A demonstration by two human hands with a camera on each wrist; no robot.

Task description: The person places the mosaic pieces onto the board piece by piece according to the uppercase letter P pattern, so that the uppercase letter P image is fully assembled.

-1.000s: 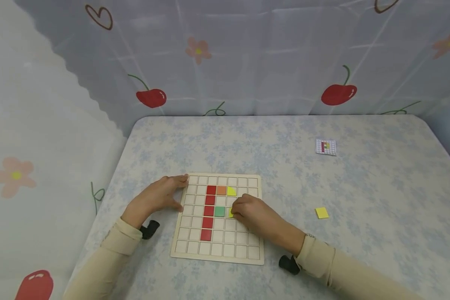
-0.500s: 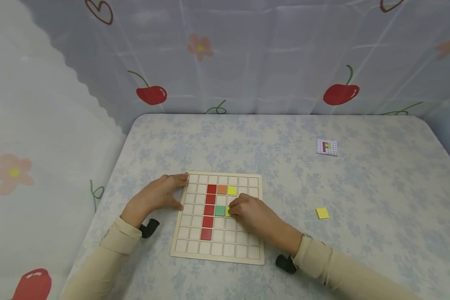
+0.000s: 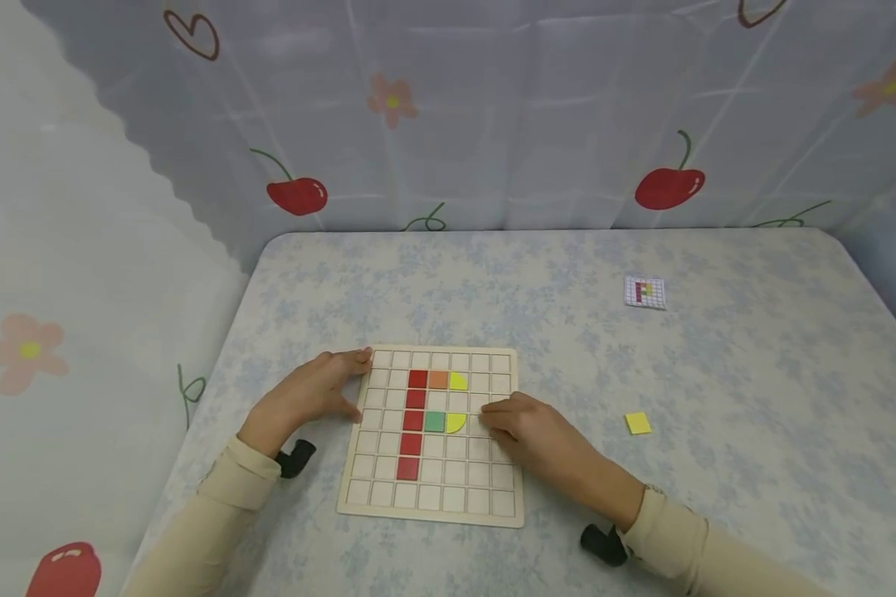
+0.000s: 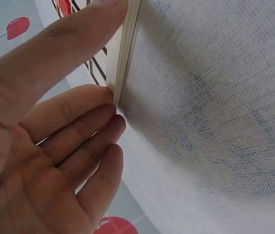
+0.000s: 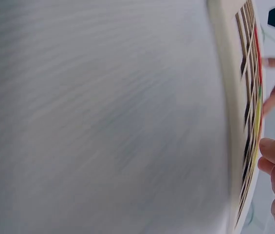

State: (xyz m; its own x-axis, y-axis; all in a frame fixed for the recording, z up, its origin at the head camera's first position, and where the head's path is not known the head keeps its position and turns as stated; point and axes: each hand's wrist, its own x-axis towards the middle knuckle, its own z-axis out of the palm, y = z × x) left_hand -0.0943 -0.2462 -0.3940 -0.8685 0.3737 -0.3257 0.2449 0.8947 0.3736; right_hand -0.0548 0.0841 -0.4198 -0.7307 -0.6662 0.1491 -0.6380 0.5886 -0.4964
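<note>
On the table lies a square wooden grid board (image 3: 433, 521). A column of red tiles (image 3: 411, 445) fills several of its cells, and an orange tile (image 3: 438, 380) and a green tile (image 3: 434, 422) sit to the right of that column. Beside these are two rounded yellow pieces, the upper yellow piece (image 3: 458, 381) and the lower yellow piece (image 3: 455, 424). My left hand (image 3: 302, 400) rests against the board's left edge, thumb and fingers spread apart, as the left wrist view shows close up. Over the board's right side is my right hand (image 3: 541, 439), its fingers loosely bent and holding nothing.
A yellow square tile (image 3: 638, 424) lies on the table to the right of the board. Farther back is a small pattern card (image 3: 645, 292) printed with a coloured grid. A curtain (image 3: 493, 124) with cherries and flowers hangs behind the flowered tablecloth (image 3: 538, 290).
My right hand has let go of the lower yellow piece, which now lies beside the green tile, and has drawn back to the right. My left hand has stayed at the board's edge.
</note>
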